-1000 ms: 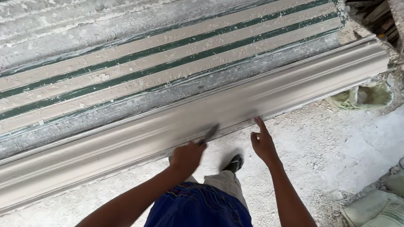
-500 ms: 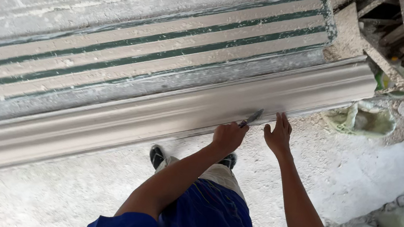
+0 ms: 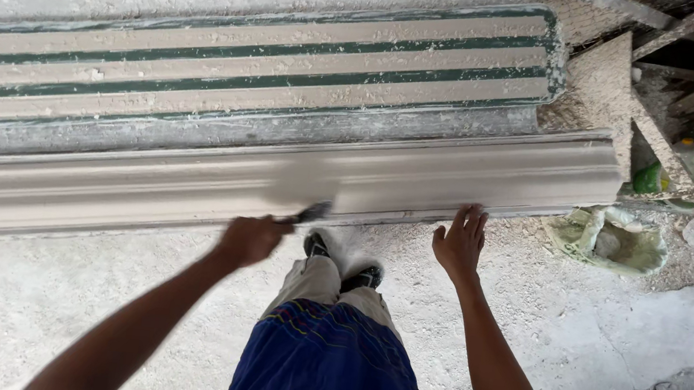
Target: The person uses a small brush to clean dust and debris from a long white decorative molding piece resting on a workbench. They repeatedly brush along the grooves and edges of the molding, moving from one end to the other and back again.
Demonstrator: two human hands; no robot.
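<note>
Head view: the left hand (image 3: 249,240) is clamped on one dark scraper (image 3: 307,213), blade against one long moulded plaster cornice (image 3: 417,181). The right hand (image 3: 460,243) rests its spread fingers on the cornice's lower edge. Two shoes (image 3: 362,276) stand below.

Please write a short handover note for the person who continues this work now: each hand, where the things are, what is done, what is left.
Left hand: closed around a dark tool, its tip against the lower edge of the long grey moulding.
Right hand: open, fingers resting on the moulding's lower edge, nearer its right end.
The moulding lies on the dusty floor in front of a green-striped form.
Done: the moulding looks cast and mostly smooth.
Left: probably working the lower edge along; how far it is finished cannot be told.
</note>
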